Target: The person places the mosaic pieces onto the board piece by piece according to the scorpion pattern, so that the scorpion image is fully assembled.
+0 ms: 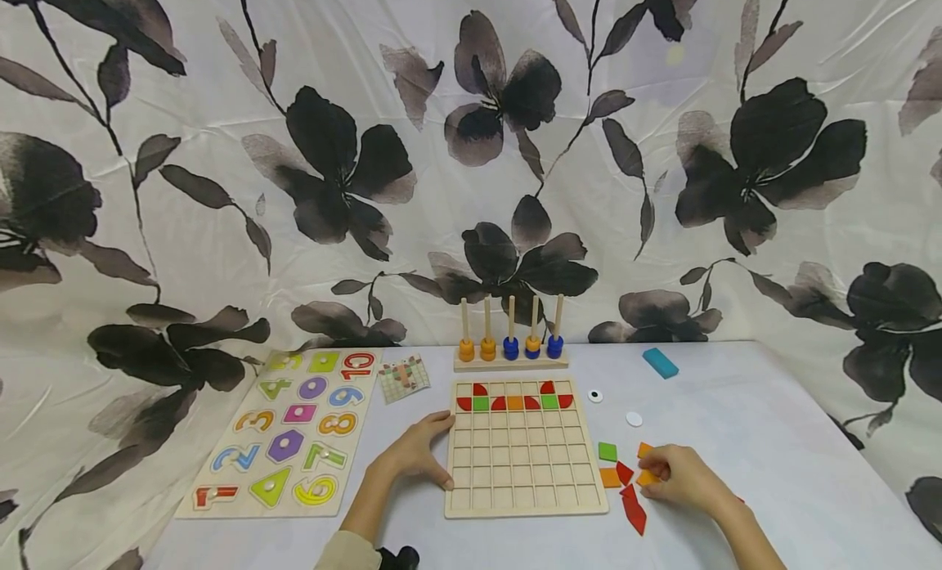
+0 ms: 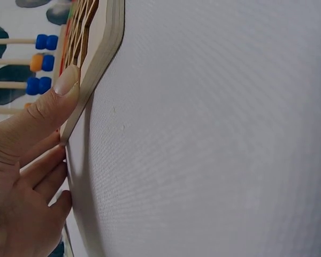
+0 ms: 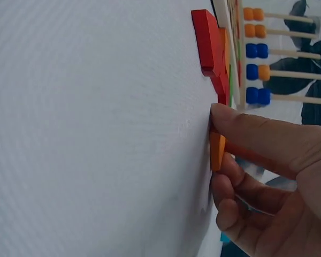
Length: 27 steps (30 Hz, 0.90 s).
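A pale wooden grid board (image 1: pixel 521 476) lies flat, its upper rows partly filled with red, green and orange tiles. My left hand (image 1: pixel 415 450) rests against the board's left side, fingers spread along it and thumb at the near corner. In the left wrist view, that thumb (image 2: pixel 64 88) touches the board's edge (image 2: pixel 104 51). Right of the board, my right hand (image 1: pixel 680 476) pinches an orange tile (image 3: pixel 218 151) between thumb and fingers, low at the tabletop. Loose nearby are a green tile (image 1: pixel 607 451), another orange tile (image 1: pixel 610 477) and red pieces (image 1: pixel 634 511).
A number-and-shape puzzle board (image 1: pixel 243 484) lies at left, with a patterned card (image 1: pixel 404 378) beside it. Behind the grid board stands a peg rack (image 1: pixel 511 363) with orange and blue beads. A teal block (image 1: pixel 660 363) and two small discs (image 1: pixel 634 419) lie at right.
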Available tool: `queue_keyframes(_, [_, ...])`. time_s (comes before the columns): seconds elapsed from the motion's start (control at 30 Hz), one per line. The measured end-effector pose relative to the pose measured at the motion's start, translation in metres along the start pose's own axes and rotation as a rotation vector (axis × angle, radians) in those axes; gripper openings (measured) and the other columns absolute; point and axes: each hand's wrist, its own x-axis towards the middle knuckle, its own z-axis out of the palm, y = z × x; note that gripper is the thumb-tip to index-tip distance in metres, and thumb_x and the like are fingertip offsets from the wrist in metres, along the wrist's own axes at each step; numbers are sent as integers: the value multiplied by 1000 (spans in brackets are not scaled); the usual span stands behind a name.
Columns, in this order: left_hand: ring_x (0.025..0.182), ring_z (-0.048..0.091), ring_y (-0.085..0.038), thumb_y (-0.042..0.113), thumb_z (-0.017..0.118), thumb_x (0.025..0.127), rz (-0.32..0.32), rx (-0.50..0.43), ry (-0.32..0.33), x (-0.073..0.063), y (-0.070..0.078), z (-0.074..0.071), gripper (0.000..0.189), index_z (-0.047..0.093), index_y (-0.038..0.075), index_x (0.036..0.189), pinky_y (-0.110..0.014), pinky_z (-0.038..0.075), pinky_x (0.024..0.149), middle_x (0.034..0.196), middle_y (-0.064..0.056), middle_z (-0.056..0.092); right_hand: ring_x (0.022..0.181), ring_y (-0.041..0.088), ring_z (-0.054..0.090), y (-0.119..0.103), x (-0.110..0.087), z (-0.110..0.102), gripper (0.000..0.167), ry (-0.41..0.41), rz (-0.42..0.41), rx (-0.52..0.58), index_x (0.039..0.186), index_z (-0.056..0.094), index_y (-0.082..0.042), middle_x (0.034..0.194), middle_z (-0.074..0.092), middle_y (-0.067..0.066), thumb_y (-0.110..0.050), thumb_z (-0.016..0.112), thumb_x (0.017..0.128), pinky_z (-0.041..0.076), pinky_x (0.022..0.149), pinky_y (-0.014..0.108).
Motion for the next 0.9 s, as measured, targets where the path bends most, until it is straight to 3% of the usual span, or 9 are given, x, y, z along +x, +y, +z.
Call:
queue_keyframes(0.27, [135,28,-45,17,91,52,6,11,-7,1,-1,0,100,44,-5,137,-56,28,109,146,-23,34,70,17,46,6,-4,-2,30,-7,32,71,92,63,-1,74,50,2,7,72,65,40,56,21])
queue_keyframes(0.4, [135,28,-44,18,91,52,0,17,-2,1,-1,-1,100,44,-4,137,-56,28,109,146,-22,34,72,17,49,11,-4,-4,32,-9,-19,106,92,61,1,78,55,2,8,71,63,46,59,21])
queue_keyframes(0.57, [135,27,-44,18,91,52,-12,4,-3,1,-1,-1,100,44,-4,137,-57,27,109,147,-22,34,70,14,51,20,-5,-8,29,-22,-92,182,92,62,5,81,59,4,5,75,66,49,59,20])
queue_keyframes(0.73, [135,27,-45,16,92,51,-9,-11,3,0,-2,0,100,44,-5,137,-58,27,109,147,-22,34,64,8,48,30,-6,-10,26,-38,-85,237,88,64,6,74,55,3,-2,79,68,45,55,17])
queue_keyframes(0.9, [134,27,-46,14,91,50,2,-16,7,-2,1,-1,101,44,-5,136,-58,26,109,146,-23,34,64,6,48,33,-6,-10,17,-52,-118,234,84,65,2,73,56,2,-7,76,75,45,55,18])
